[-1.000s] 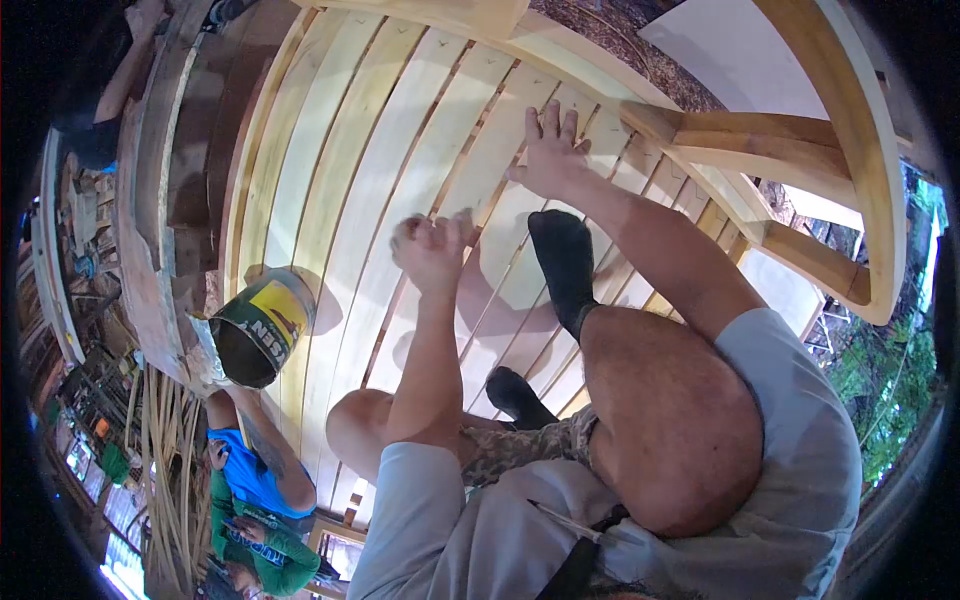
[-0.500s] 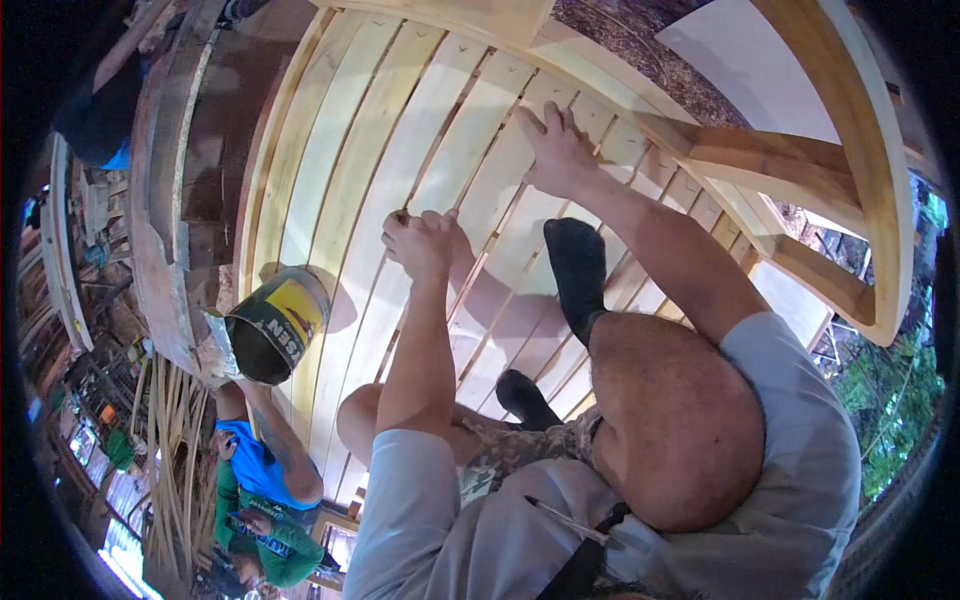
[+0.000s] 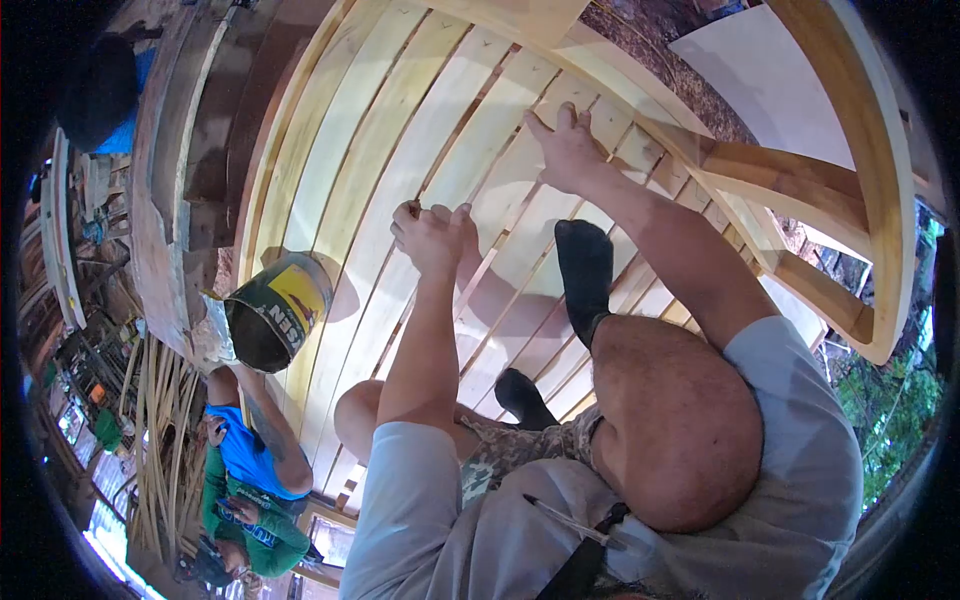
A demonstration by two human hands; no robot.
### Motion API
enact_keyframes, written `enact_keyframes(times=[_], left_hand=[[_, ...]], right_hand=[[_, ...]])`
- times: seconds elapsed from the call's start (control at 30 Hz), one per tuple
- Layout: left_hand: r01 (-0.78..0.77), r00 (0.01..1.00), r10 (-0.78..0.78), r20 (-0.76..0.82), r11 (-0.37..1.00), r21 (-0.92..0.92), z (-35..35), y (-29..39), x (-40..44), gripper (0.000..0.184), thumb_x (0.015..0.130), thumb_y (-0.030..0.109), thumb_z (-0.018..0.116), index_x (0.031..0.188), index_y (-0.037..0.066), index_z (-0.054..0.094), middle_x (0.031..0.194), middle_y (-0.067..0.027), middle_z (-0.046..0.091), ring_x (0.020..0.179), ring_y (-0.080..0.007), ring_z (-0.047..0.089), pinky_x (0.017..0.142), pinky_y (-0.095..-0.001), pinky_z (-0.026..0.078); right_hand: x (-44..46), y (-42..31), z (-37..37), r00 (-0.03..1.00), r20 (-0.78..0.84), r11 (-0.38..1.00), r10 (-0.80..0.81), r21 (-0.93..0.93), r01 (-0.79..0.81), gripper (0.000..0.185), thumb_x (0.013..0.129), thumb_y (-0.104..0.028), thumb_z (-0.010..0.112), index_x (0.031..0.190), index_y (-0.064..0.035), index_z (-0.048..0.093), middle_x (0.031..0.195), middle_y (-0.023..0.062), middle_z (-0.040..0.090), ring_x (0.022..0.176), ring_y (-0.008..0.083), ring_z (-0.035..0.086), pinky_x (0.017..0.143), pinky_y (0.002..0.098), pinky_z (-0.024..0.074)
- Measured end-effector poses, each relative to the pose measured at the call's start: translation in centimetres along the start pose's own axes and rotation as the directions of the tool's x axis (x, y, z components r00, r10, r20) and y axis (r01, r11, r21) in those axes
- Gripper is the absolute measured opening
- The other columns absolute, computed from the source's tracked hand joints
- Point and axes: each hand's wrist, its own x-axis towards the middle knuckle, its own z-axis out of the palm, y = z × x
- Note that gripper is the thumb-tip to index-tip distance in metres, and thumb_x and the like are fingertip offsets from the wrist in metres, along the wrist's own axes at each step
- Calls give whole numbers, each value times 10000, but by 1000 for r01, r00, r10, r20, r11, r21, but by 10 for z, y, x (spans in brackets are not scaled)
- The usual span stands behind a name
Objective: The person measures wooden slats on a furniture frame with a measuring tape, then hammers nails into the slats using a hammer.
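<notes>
I sit on a pale wooden slatted surface (image 3: 370,215) with narrow gaps between its boards. My left hand (image 3: 430,238) is closed just over a gap, fingers curled and thumb raised. Something small and dark shows at its fingertips, too tiny to name. My right hand (image 3: 568,152) is spread out, fingertips on the slats near the side rail, with nothing in it. To the left of my left hand, a dark can with a yellow label (image 3: 285,308) lies tilted toward me on the slats, its mouth dark inside. My sock-covered foot (image 3: 583,265) rests between my arms.
A curved wooden armrest frame (image 3: 885,190) rises on the right, joined by crosspieces. Two people sit at lower left, one in a blue shirt (image 3: 255,455), one in a green top (image 3: 275,545). Thin wood strips (image 3: 160,440) and rough planks (image 3: 165,210) lie along the left.
The whole view has shifted slightly. My left hand stays closed at nearly the same gap, its thumb lifted a little more. My right hand remains spread on the slats.
</notes>
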Motion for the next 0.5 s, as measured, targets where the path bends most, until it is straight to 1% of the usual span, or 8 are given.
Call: enact_keyframes(times=[0.07, 0.13, 0.2, 0.23, 0.37, 0.43, 0.47, 0.5], left_hand=[[7, 1000, -9, -21, 998, -68, -5, -3, 3, 681, 739, 510, 847, 1040, -85, 709, 1254, -205, 539, 1193, -404, 488, 989, -540, 441], [16, 999, -21, -39, 990, -141, 4, -15, 12, 698, 753, 507, 837, 1095, -85, 696, 1258, -206, 552, 1202, -404, 495, 996, -539, 440], [-84, 905, 47, -423, 994, -70, 18, -26, 33, 547, 805, 485, 780, 884, -54, 731, 1356, -182, 525, 1291, -412, 458, 1065, -556, 370], [-60, 926, 13, -377, 992, -112, 20, -31, 38, 525, 791, 479, 787, 827, -39, 710, 1377, -184, 539, 1300, -427, 472, 1069, -551, 372], [-75, 909, 23, -416, 991, -108, 21, -36, 41, 508, 768, 477, 798, 789, -21, 701, 1345, -176, 561, 1289, -419, 480, 1066, -560, 372], [-55, 923, 7, -385, 992, -114, 17, -34, 40, 491, 741, 476, 812, 787, -3, 712, 1339, -171, 568, 1282, -412, 491, 1066, -565, 366], [-46, 924, -4, -382, 992, -120, 15, -33, 40, 491, 741, 476, 812, 787, -3, 712, 1339, -171, 568, 1282, -412, 491, 1066, -565, 366], [-42, 920, 12, -392, 997, -67, 16, -34, 40, 569, 757, 512, 802, 929, -23, 711, 1338, -172, 568, 1266, -409, 501, 1063, -559, 367]], right_hand=[[2, 0, -3, 999, 34, 1000, 7, 19, -7, 1038, 751, -316, 867, 1604, -164, 297, 1453, 400, 332, 1409, 521, 319, 1155, 601, 274], [7, 3, 3, 996, 29, 984, -80, -156, 84, 1068, 746, -359, 876, 1601, -117, 284, 1432, 422, 346, 1407, 536, 314, 1139, 623, 277], [5, 4, 3, 996, 29, 987, -84, -139, 87, 1066, 750, -365, 874, 1600, -113, 283, 1436, 427, 340, 1406, 539, 313, 1133, 634, 280], [4, 3, 1, 996, 29, 991, -85, -106, 87, 1063, 755, -372, 872, 1599, -109, 283, 1440, 432, 335, 1404, 541, 312, 1126, 645, 283], [10, 6, 7, 992, 50, 981, -117, -147, 123, 1058, 775, -380, 865, 1611, -146, 260, 1467, 436, 293, 1394, 588, 310, 1131, 665, 289], [5, 4, 3, 998, 54, 999, -37, -25, 38, 1068, 781, -379, 870, 1620, -194, 236, 1494, 427, 249, 1372, 642, 312, 1120, 652, 353], [5, 3, 2, 997, 60, 999, -40, -34, 42, 1068, 781, -379, 870, 1620, -194, 236, 1494, 427, 249, 1372, 642, 312, 1120, 652, 353], [4, 3, 2, 997, 64, 998, -37, -41, 40, 1074, 779, -369, 875, 1621, -210, 227, 1507, 422, 224, 1359, 664, 312, 1112, 630, 387]])
